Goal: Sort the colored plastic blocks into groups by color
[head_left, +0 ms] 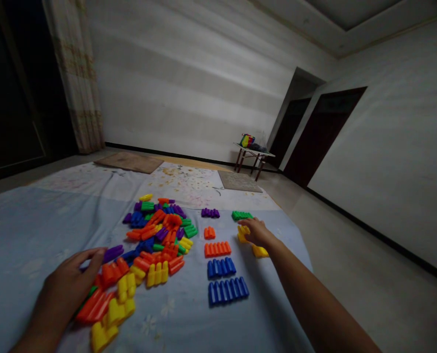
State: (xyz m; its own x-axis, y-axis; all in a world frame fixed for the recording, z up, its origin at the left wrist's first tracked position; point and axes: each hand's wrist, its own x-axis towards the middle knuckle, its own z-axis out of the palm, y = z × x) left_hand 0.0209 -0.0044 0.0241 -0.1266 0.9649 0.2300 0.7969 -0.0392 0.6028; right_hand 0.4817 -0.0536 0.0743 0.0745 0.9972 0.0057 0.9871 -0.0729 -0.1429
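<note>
My left hand (73, 277) is closed, thumb against fingers, on a purple plastic block (114, 252) that sticks out past the fingertips. Beside and beyond it lies a loose pile of round-ended blocks in several colours, such as a red block (111, 272) and a yellow block (157, 273). Farther right, my right hand (257, 231) has its fingers bent over a yellow plastic block (243, 234), partly hidden by them. Another yellow block (260, 251) lies under the right wrist. Just beyond the fingers is a green row (242, 215).
Sorted rows lie between pile and right arm: a purple row (210, 213), an orange row (217, 249), and two blue rows, the nearer blue row (228, 291) being longer. A flowered cloth (181, 318) covers the surface. Beyond stands a small table (257, 151).
</note>
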